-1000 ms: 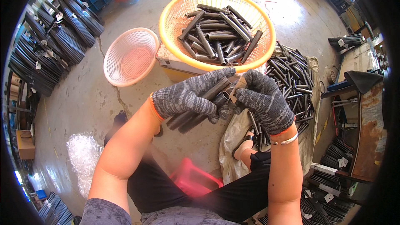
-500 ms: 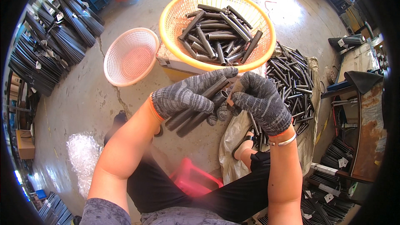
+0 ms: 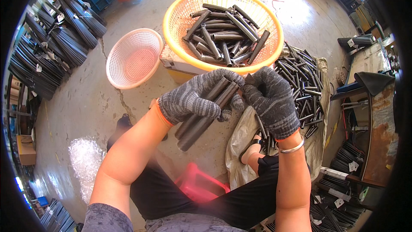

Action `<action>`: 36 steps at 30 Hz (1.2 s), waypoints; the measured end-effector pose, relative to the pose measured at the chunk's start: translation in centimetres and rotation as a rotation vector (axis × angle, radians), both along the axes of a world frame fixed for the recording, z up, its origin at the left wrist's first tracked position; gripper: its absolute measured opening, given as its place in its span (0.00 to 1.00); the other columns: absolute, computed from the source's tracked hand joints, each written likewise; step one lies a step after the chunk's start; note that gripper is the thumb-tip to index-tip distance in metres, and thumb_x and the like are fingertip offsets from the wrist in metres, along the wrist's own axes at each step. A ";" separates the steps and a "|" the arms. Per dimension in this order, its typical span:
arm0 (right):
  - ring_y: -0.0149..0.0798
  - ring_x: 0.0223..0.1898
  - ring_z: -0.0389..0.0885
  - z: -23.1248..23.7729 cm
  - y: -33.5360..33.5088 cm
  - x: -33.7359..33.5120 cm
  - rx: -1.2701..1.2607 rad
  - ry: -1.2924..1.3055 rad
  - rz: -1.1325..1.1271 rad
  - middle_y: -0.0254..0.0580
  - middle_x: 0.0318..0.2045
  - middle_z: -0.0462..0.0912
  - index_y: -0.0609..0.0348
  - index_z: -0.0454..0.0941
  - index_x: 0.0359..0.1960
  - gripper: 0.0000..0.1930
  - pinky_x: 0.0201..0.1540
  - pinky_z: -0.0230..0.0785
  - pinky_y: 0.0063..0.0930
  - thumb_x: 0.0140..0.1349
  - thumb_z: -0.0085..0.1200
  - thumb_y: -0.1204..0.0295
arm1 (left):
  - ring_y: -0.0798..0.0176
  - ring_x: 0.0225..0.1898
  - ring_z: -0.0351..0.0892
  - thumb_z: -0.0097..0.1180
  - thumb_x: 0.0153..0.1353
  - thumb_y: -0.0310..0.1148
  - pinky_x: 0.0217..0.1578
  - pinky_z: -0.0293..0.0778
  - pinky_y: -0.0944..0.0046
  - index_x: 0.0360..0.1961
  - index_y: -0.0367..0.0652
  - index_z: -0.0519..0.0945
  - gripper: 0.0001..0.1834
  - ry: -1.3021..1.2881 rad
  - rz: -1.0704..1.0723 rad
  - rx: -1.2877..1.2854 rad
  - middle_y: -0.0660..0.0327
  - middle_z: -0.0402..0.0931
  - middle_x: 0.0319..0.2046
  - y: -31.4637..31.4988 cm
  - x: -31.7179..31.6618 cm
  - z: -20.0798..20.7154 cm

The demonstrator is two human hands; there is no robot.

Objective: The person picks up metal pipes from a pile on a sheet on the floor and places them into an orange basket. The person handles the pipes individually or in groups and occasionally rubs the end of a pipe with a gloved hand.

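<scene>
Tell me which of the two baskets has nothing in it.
The small pink basket, on the floor left of the big orange basket, holds nothing; the orange one is loaded with dark tubes.

Small workshop or factory floor: bare cracked concrete floor (image 3: 81,99), orange basket (image 3: 180,30) of black tubes just beyond the fingers, loose tube pile (image 3: 300,81) to their right, tagged rod bundles (image 3: 51,47) stacked far left.
</scene>
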State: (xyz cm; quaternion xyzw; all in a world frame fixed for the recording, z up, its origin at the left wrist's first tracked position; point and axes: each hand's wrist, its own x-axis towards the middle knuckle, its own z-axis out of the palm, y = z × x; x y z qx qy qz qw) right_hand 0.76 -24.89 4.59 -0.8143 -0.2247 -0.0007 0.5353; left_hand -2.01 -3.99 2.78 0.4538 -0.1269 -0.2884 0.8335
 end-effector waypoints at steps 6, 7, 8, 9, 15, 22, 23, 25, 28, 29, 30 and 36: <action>0.44 0.23 0.77 0.1 0.1 0.1 -0.064 -0.142 -0.035 0.48 0.22 0.76 0.62 0.74 0.27 0.04 0.29 0.69 0.32 0.52 0.56 0.82 | 0.61 0.44 0.77 0.74 0.42 0.37 0.38 0.78 0.64 0.63 0.43 0.62 0.47 0.052 -0.028 -0.048 0.54 0.76 0.42 0.1 0.0 -0.5; 0.46 0.24 0.77 0.1 0.1 0.2 -0.075 -0.170 -0.037 0.49 0.22 0.76 0.62 0.74 0.27 0.04 0.30 0.69 0.32 0.51 0.56 0.83 | 0.61 0.45 0.77 0.73 0.43 0.36 0.38 0.78 0.64 0.64 0.43 0.62 0.47 0.067 -0.051 -0.052 0.54 0.76 0.41 0.3 0.1 -0.6; 0.47 0.24 0.77 0.0 0.1 0.2 -0.078 -0.206 -0.064 0.49 0.22 0.76 0.62 0.74 0.27 0.04 0.30 0.69 0.33 0.51 0.55 0.83 | 0.61 0.44 0.77 0.72 0.45 0.35 0.38 0.78 0.64 0.64 0.44 0.62 0.45 0.058 -0.054 -0.037 0.53 0.76 0.41 0.1 0.1 -0.3; 0.48 0.24 0.77 -0.2 0.0 0.4 -0.080 -0.242 -0.092 0.49 0.22 0.76 0.62 0.74 0.27 0.04 0.30 0.69 0.34 0.51 0.55 0.83 | 0.61 0.44 0.77 0.70 0.46 0.34 0.38 0.78 0.64 0.65 0.44 0.61 0.44 0.048 -0.056 -0.022 0.53 0.76 0.42 0.0 0.1 0.3; 0.40 0.23 0.77 -0.2 -1.1 1.1 -0.065 -0.375 -0.216 0.45 0.23 0.77 0.62 0.76 0.30 0.04 0.30 0.70 0.30 0.53 0.56 0.83 | 0.64 0.38 0.79 0.61 0.54 0.28 0.39 0.78 0.65 0.64 0.42 0.63 0.35 -0.144 -0.055 0.311 0.52 0.78 0.44 -0.4 0.5 -0.2; 0.27 0.24 0.73 -0.4 -2.7 2.2 0.052 -0.165 -0.271 0.36 0.23 0.77 0.62 0.77 0.30 0.03 0.31 0.69 0.23 0.55 0.58 0.81 | 0.65 0.39 0.79 0.59 0.57 0.25 0.42 0.77 0.66 0.60 0.39 0.67 0.28 0.020 -0.066 0.269 0.55 0.78 0.42 0.5 0.2 0.2; 0.27 0.24 0.73 -0.7 -2.9 2.3 0.046 -0.170 -0.265 0.36 0.22 0.77 0.62 0.77 0.29 0.03 0.31 0.69 0.23 0.55 0.58 0.80 | 0.65 0.40 0.79 0.59 0.57 0.24 0.44 0.77 0.65 0.60 0.39 0.68 0.28 -0.019 -0.060 0.284 0.56 0.78 0.42 0.4 0.2 0.1; 0.27 0.24 0.73 -1.2 -3.2 2.5 0.033 -0.182 -0.253 0.35 0.22 0.77 0.61 0.77 0.29 0.03 0.30 0.69 0.23 0.55 0.58 0.80 | 0.64 0.43 0.79 0.59 0.56 0.21 0.46 0.77 0.65 0.59 0.39 0.69 0.27 -0.098 -0.049 0.312 0.56 0.78 0.43 0.2 0.2 -0.3; 0.27 0.23 0.73 -1.3 -2.9 2.4 0.015 -0.146 -0.275 0.34 0.22 0.77 0.61 0.77 0.29 0.03 0.30 0.69 0.22 0.54 0.59 0.80 | 0.65 0.48 0.78 0.59 0.55 0.19 0.49 0.75 0.64 0.57 0.39 0.71 0.26 -0.194 -0.071 0.250 0.58 0.79 0.44 -0.4 -0.2 -1.6; 0.26 0.23 0.73 -1.4 -2.7 2.3 0.083 -0.072 -0.261 0.34 0.23 0.77 0.61 0.77 0.29 0.03 0.30 0.69 0.21 0.55 0.58 0.80 | 0.65 0.47 0.78 0.59 0.55 0.19 0.48 0.75 0.65 0.56 0.38 0.72 0.25 -0.320 -0.050 0.311 0.58 0.79 0.44 -0.7 -0.5 -2.1; 0.26 0.23 0.73 -1.5 -2.4 2.2 0.150 0.002 -0.246 0.33 0.24 0.77 0.61 0.76 0.30 0.02 0.29 0.69 0.20 0.56 0.56 0.80 | 0.65 0.46 0.78 0.60 0.55 0.20 0.47 0.75 0.65 0.55 0.38 0.73 0.24 -0.447 -0.029 0.372 0.57 0.79 0.43 -1.0 -0.7 -2.6; 0.30 0.26 0.79 -2.3 -0.9 1.4 0.588 0.466 -0.302 0.37 0.26 0.80 0.62 0.77 0.32 0.04 0.31 0.75 0.22 0.54 0.58 0.80 | 0.45 0.37 0.77 0.57 0.50 0.28 0.40 0.75 0.52 0.50 0.48 0.77 0.22 -1.112 -0.132 1.087 0.52 0.79 0.39 -1.8 0.0 -2.1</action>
